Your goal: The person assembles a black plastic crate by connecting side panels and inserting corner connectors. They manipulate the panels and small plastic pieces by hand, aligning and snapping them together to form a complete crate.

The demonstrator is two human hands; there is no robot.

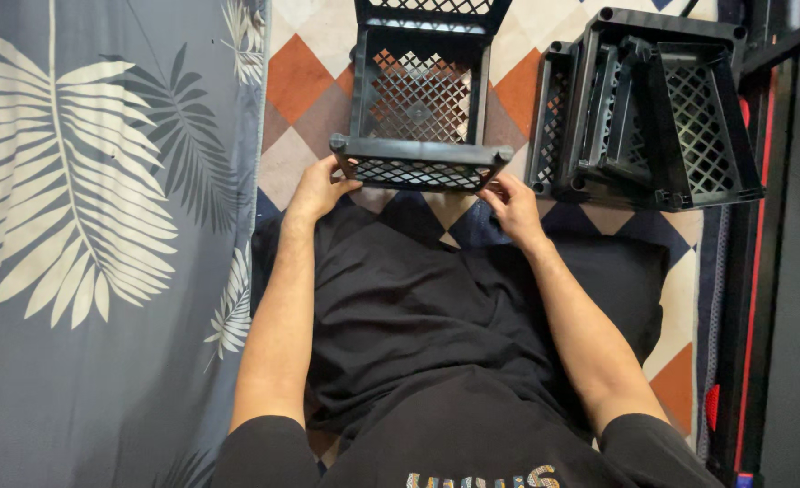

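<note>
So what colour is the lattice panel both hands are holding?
Black; the lattice panel shows best in the head view, its only view.

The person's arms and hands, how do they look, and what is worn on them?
Both forearms are bare. The left hand and the right hand wear no gloves; no rings or watch are visible. Short black sleeves end near the elbows, part of a black shirt with pale lettering on the chest.

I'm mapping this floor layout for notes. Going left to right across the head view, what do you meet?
Leaf-print fabric → left hand → black lattice panel → right hand → stack of black lattice parts → dark furniture edge with red trim.
</note>
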